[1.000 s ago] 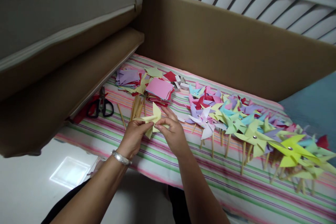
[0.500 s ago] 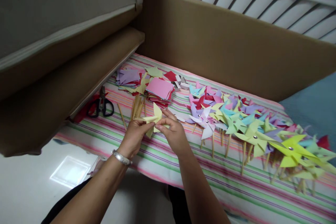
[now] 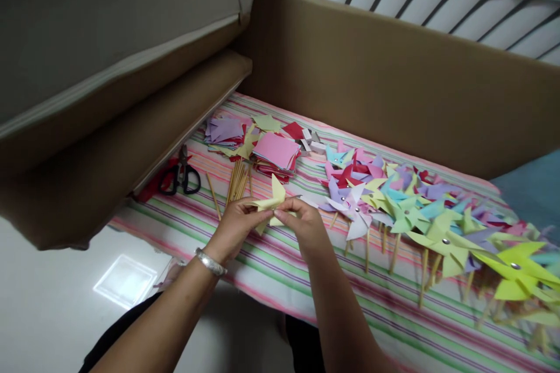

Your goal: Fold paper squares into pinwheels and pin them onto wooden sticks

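Between my two hands is a pale yellow paper pinwheel (image 3: 277, 189), its blades folded and sticking up and out. My left hand (image 3: 236, 222), with a silver bangle at the wrist, pinches its left side. The fingers of my right hand (image 3: 303, 220) are closed at its middle and right side; any small part under the fingertips is hidden. Just behind my left hand lies a bundle of wooden sticks (image 3: 238, 179). Beyond it sits a stack of square paper sheets (image 3: 276, 151), pink on top. Finished pinwheels on sticks (image 3: 406, 213) lie to the right.
Black-handled scissors (image 3: 180, 176) lie at the left by a red piece. Cut paper pieces (image 3: 224, 129) and small white boxes (image 3: 312, 143) are at the back. Large brown cushions (image 3: 184, 111) lean in from the left. A striped cloth (image 3: 280, 268) covers the seat.
The view has shifted a little, so everything appears further right. My hands still hold the yellow pinwheel, and my right fingers have bent in closer over its middle.
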`<state>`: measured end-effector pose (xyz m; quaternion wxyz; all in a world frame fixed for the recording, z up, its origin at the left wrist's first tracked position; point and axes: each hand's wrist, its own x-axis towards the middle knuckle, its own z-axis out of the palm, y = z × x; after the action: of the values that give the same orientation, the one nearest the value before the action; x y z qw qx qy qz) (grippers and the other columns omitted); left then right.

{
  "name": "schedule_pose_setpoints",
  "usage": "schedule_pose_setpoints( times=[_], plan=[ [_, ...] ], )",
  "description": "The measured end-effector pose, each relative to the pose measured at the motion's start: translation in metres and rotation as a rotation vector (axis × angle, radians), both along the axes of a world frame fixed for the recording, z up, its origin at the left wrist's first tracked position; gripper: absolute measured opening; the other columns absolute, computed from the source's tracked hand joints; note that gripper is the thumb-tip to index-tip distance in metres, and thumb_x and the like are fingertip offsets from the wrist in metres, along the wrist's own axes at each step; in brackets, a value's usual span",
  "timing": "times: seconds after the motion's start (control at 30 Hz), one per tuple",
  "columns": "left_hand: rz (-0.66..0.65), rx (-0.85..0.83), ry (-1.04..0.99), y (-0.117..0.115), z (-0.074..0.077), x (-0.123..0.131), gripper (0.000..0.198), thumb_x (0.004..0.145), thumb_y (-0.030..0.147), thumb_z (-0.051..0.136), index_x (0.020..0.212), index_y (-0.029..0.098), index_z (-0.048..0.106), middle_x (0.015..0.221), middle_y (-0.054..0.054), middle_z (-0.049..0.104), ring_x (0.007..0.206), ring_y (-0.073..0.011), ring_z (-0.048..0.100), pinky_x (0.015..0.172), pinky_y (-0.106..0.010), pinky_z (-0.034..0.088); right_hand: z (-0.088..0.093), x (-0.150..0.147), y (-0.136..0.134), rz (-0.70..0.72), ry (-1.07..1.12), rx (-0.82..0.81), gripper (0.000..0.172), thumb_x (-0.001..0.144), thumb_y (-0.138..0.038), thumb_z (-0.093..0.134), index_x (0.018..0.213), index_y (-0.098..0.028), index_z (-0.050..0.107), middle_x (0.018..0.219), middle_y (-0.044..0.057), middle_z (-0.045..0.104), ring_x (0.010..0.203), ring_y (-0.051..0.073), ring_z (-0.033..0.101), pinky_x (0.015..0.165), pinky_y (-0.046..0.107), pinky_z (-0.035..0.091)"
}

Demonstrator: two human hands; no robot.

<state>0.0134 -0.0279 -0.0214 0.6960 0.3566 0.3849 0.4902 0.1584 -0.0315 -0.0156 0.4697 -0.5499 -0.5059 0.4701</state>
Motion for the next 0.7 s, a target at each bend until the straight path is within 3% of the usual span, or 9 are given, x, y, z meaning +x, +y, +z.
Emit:
schedule_pose_setpoints(
  times=[0.2, 0.7],
  plan=[
    [0.033, 0.019, 0.014, 0.0001, -0.0013, 0.0005, 0.022, 0.059, 0.024, 0.077, 0.079, 0.016, 0.074, 0.070, -0.003, 0.070, 0.066, -0.0137, 0.059, 0.064, -0.025, 0.041, 0.0009, -0.0034, -0.0013, -0.060, 0.097, -0.054, 0.017, 0.057, -0.031, 0.072, 0.060, -0.018, 0.062, 0.056, -0.004, 0.056, 0.055, 0.011, 0.047, 0.057, 0.026, 0.036],
    [0.091, 0.004, -0.030, -0.0020, -0.0031, 0.0028, 0.020, 0.061, 0.023, 0.074, 0.079, 0.014, 0.074, 0.071, -0.005, 0.069, 0.068, -0.0157, 0.059, 0.067, -0.027, 0.042, 0.0001, -0.0078, 0.0015, -0.074, 0.124, -0.031, 0.015, 0.056, -0.027, 0.074, 0.060, -0.018, 0.062, 0.060, -0.003, 0.059, 0.057, 0.011, 0.049, 0.059, 0.025, 0.037]
  ],
)
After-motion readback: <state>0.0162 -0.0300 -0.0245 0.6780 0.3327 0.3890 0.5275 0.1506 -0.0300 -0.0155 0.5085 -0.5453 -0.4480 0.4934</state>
